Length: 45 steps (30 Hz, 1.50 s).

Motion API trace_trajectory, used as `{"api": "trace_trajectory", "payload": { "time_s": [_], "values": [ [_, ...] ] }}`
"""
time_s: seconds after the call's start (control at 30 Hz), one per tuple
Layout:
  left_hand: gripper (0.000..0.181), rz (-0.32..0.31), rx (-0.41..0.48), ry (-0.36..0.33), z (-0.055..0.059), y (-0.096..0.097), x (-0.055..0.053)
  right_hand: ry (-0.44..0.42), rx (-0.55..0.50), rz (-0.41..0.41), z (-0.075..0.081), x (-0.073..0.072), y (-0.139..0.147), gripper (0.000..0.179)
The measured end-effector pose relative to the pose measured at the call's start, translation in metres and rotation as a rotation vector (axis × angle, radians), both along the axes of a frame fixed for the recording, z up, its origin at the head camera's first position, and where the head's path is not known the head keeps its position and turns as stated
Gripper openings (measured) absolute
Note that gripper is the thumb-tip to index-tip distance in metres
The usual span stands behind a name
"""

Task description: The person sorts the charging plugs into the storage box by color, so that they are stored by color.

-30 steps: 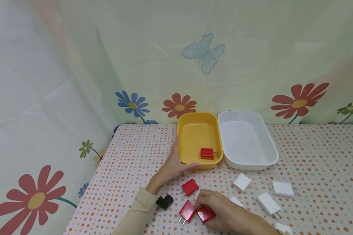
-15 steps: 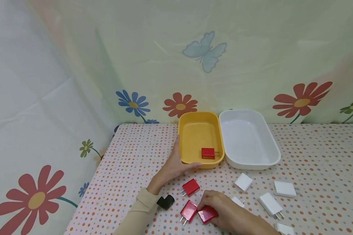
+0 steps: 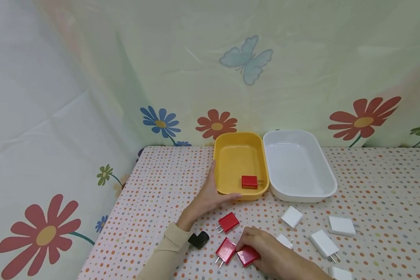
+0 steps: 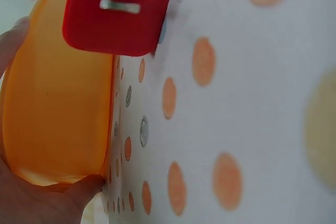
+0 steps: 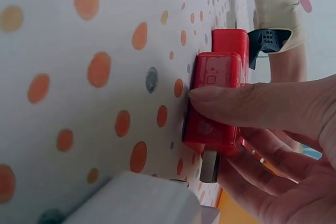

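My left hand (image 3: 208, 197) rests against the near left corner of a yellow tray (image 3: 215, 171), its thumb along the front rim and its fingers along the left side. One red plug-in charger (image 3: 249, 182) lies inside that tray. With my right hand (image 3: 266, 249) I pinch another red charger (image 3: 247, 256), low over the spotted cloth; the right wrist view shows my thumb on the face of this held charger (image 5: 216, 74), prong sticking out. Right beside it lies a second red charger (image 3: 226, 251), and a third red charger (image 3: 228, 222) sits a little farther off.
A white tray (image 3: 332, 186) stands against the yellow one's right side. Several white chargers, including one white charger (image 3: 324, 243), lie scattered right of my right hand. A black wrist camera (image 3: 198, 240) sits by my left wrist. A flowered curtain (image 3: 283, 77) hangs behind the table.
The head view has shifted slightly, so everything sits a little farther right. My right hand stays at the same red charger, and my left hand stays on the yellow tray.
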<state>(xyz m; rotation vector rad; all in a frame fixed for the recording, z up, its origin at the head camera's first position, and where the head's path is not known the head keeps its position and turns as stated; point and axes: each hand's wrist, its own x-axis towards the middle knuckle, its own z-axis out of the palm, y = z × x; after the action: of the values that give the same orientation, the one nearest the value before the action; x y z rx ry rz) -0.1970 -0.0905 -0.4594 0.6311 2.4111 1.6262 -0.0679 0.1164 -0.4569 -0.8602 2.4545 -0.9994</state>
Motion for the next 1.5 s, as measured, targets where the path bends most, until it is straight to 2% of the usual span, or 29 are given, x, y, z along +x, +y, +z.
{"api": "trace_trajectory", "payload": {
  "time_s": [0.2, 0.3, 0.43, 0.53, 0.77, 0.9, 0.97, 1.07, 1.33, 1.5],
  "values": [
    [0.13, 0.009, -0.019, -0.016, -0.003, 0.001, 0.003, -0.114, 0.014, -0.004, 0.02, 0.005, 0.0, 0.038],
    [0.131, 0.025, -0.039, -0.025, -0.002, 0.0, 0.004, -0.12, 0.013, -0.003, 0.027, 0.005, 0.002, 0.038],
    [0.131, 0.038, -0.055, -0.035, -0.002, 0.0, 0.004, 0.004, 0.0, 0.007, 0.037, 0.003, 0.009, 0.039],
    [0.131, 0.028, -0.053, -0.032, -0.001, 0.001, 0.004, 0.122, -0.001, -0.001, 0.053, -0.006, 0.017, 0.041],
    [0.128, -0.008, -0.021, 0.005, 0.001, -0.003, 0.003, 0.27, -0.028, -0.087, 0.106, -0.043, 0.028, 0.043],
    [0.127, -0.019, -0.001, 0.007, 0.0, -0.004, 0.002, 0.38, -0.05, -0.135, 0.122, -0.069, 0.029, 0.044],
    [0.126, -0.017, -0.005, -0.001, -0.001, -0.004, 0.002, 0.415, -0.049, -0.167, 0.124, -0.083, 0.029, 0.044],
    [0.126, -0.018, -0.007, -0.017, -0.001, -0.002, 0.002, 0.414, -0.038, -0.212, 0.124, -0.105, 0.028, 0.044],
    [0.124, -0.014, -0.007, -0.022, 0.003, 0.0, 0.002, 0.359, 0.021, -0.244, 0.122, -0.156, 0.016, 0.038],
    [0.125, -0.008, -0.023, -0.022, 0.003, -0.002, 0.002, 0.287, 0.09, -0.253, 0.108, -0.177, 0.008, 0.038]
  ]
}}
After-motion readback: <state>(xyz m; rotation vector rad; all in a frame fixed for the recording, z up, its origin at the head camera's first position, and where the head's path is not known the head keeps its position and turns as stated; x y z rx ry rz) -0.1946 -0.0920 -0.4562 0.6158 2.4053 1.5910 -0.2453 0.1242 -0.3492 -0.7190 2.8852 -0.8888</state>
